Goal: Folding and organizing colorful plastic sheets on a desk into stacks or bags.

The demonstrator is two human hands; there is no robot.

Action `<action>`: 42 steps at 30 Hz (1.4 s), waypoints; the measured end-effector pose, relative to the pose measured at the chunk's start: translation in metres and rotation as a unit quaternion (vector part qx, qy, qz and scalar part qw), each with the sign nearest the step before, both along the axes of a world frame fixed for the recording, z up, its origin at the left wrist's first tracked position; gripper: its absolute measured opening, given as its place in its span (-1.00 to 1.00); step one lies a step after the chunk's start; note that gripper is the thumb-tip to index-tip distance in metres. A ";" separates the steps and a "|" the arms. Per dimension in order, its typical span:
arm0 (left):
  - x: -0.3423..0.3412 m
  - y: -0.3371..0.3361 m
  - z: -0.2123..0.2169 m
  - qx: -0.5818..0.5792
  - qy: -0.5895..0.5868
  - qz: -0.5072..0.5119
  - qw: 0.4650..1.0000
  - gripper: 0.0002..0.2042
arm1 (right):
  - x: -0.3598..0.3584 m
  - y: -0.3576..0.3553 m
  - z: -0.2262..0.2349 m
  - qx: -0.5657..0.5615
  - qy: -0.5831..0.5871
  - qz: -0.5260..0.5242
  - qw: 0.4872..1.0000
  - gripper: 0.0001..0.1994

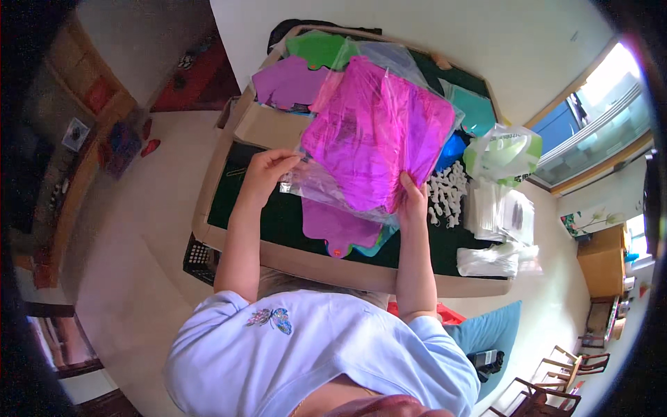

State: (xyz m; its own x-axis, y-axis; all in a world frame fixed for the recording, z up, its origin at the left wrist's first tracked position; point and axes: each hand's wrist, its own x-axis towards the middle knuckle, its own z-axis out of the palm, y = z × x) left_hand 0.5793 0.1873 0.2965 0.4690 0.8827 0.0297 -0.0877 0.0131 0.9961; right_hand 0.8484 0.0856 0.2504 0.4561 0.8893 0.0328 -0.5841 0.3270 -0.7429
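Two bare-handed grips are at work: the left grip [275, 169] pinches film at the left end of a clear plastic bag [314, 181], and the right grip [413, 196] clamps the lower right part of the magenta sheet [379, 118], thumb on top; whether film lies under that thumb, I cannot tell. Bag and sheet are over the middle of the counter [236, 201]. Both look light, thin and floppy, the film slippery and apt to crease, so a flat pinch at the bag's rim and a broad hold along the sheet's edge should serve better than bunching the middle. Partly beneath, toward the near edge, is a purple piece [339, 226]. White pieces [448, 191] lie heaped toward the right edge, with clear packets [486, 208] stacked beside them. Near the far left corner lie a violet piece [288, 83] and a green piece [316, 50].
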 end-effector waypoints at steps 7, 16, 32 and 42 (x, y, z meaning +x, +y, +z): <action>0.002 0.007 0.004 -0.022 0.057 0.017 0.998 -0.80 | -0.001 0.010 0.001 -0.012 0.039 -0.039 0.998 -0.50; -0.016 -0.001 -0.008 -0.044 0.011 -0.009 0.999 -0.80 | -0.012 0.009 -0.012 0.050 0.074 -0.004 0.996 -0.54; -0.012 -0.002 -0.008 0.015 0.002 0.046 0.999 -0.86 | -0.008 0.006 -0.012 0.038 0.104 0.006 0.994 -0.60; 0.012 -0.014 -0.005 0.275 -0.048 0.246 0.928 -0.90 | -0.012 0.008 -0.006 0.040 0.057 -0.014 0.997 -0.59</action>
